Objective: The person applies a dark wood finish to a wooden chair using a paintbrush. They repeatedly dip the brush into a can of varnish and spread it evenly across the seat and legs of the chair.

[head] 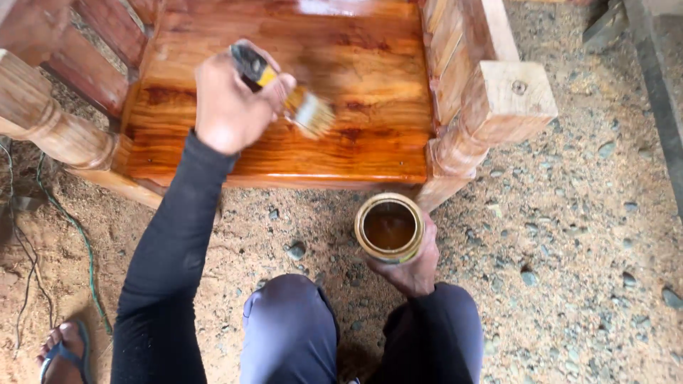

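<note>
My left hand [229, 99] grips a paintbrush [284, 91] by its black and yellow handle. The pale bristles rest on the glossy, wet-looking seat board [356, 64] of a wooden chair, near the board's middle front. My right hand [414, 267] holds a small open tin can [389, 227] of brown varnish from below, just in front of the chair's front right leg [455, 153]. Both arms are in black sleeves.
The chair has unvarnished pale armrest posts on the right [509, 96] and left [43, 117]. It stands on sandy, pebbled ground [569, 249]. Green and black cables [82, 242] trail at the left. A foot in a blue sandal [62, 348] shows bottom left. My knees [288, 327] are below.
</note>
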